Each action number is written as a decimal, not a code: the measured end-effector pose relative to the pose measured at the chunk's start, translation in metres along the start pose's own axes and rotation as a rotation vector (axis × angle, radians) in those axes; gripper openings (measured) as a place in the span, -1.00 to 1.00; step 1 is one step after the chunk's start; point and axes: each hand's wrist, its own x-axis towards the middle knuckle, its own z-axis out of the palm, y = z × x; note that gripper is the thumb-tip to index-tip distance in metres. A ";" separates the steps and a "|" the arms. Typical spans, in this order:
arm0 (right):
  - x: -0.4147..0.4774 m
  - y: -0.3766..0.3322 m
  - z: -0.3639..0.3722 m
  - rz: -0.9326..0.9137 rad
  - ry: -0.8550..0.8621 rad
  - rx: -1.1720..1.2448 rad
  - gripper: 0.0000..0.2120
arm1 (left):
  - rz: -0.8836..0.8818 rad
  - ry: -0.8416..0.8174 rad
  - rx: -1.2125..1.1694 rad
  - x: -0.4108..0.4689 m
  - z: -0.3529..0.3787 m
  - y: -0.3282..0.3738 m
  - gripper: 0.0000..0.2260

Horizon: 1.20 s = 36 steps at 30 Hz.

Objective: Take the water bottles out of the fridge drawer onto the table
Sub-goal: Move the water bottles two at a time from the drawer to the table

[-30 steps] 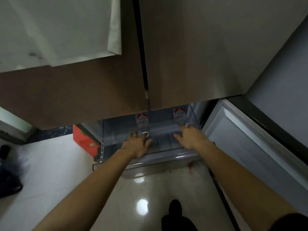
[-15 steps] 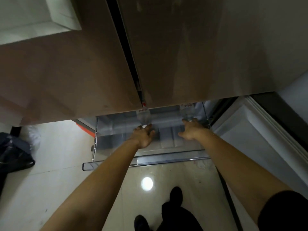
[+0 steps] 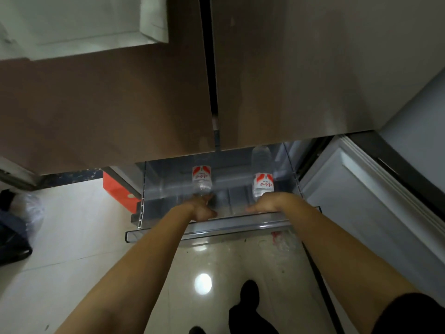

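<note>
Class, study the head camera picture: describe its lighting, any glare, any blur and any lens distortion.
Head view: dim overall, the fridge doors in shade; a round glare spot on the glossy floor; left hand and right hand soft with blur; label print on the left bottle and right bottle too smeared to read; straight door edges splay outward from the wide lens.

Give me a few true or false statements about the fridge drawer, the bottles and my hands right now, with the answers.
1. The left hand grips the left bottle at its near end. True.
2. The right hand holds nothing. False: it holds the right bottle.
3. The bottle labels are blue. False: they are red and white.
4. The clear drawer is pulled out. True.
</note>
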 end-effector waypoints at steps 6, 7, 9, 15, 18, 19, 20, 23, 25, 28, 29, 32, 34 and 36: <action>0.004 0.000 -0.001 0.078 -0.100 0.043 -0.19 | 0.002 0.016 -0.148 0.002 -0.005 0.002 -0.56; 0.002 -0.001 -0.001 0.074 -0.099 0.016 -0.19 | 0.006 0.044 -0.124 -0.001 -0.007 0.002 -0.59; -0.003 -0.002 -0.001 0.037 -0.034 -0.052 -0.19 | 0.020 0.085 -0.114 -0.010 -0.015 0.005 -0.63; -0.047 -0.029 -0.008 -0.211 0.325 -0.212 -0.64 | -0.011 0.432 -0.157 -0.042 -0.033 0.013 -0.69; -0.083 -0.043 -0.017 -0.268 0.706 -0.233 -0.76 | -0.047 0.738 -0.046 -0.060 -0.037 0.013 -0.56; -0.094 -0.044 -0.023 -0.280 0.800 -0.211 -0.78 | -0.052 0.785 -0.039 -0.065 -0.039 0.011 -0.57; -0.105 -0.046 -0.029 -0.289 0.839 -0.178 -0.81 | -0.050 0.796 -0.051 -0.069 -0.041 0.009 -0.58; -0.132 -0.052 -0.028 -0.321 0.743 -0.173 -0.85 | 0.038 0.774 -0.084 -0.086 -0.041 0.002 -0.64; -0.139 -0.059 -0.018 -0.329 0.678 -0.253 -0.84 | 0.084 0.751 -0.071 -0.093 -0.040 0.000 -0.65; -0.137 -0.065 -0.007 -0.334 0.591 -0.271 -0.84 | 0.092 0.698 -0.033 -0.100 -0.044 -0.001 -0.65; -0.136 -0.066 -0.006 -0.341 0.550 -0.258 -0.83 | 0.092 0.681 -0.021 -0.101 -0.046 -0.002 -0.65; -0.127 -0.069 -0.004 -0.371 0.489 -0.225 -0.68 | 0.117 0.657 0.017 -0.101 -0.045 -0.006 -0.56; -0.121 -0.071 0.000 -0.387 0.509 -0.230 -0.44 | 0.134 0.688 0.050 -0.099 -0.040 -0.010 -0.46; -0.114 -0.071 0.004 -0.373 0.520 -0.185 -0.34 | 0.128 0.734 0.040 -0.095 -0.034 -0.016 -0.42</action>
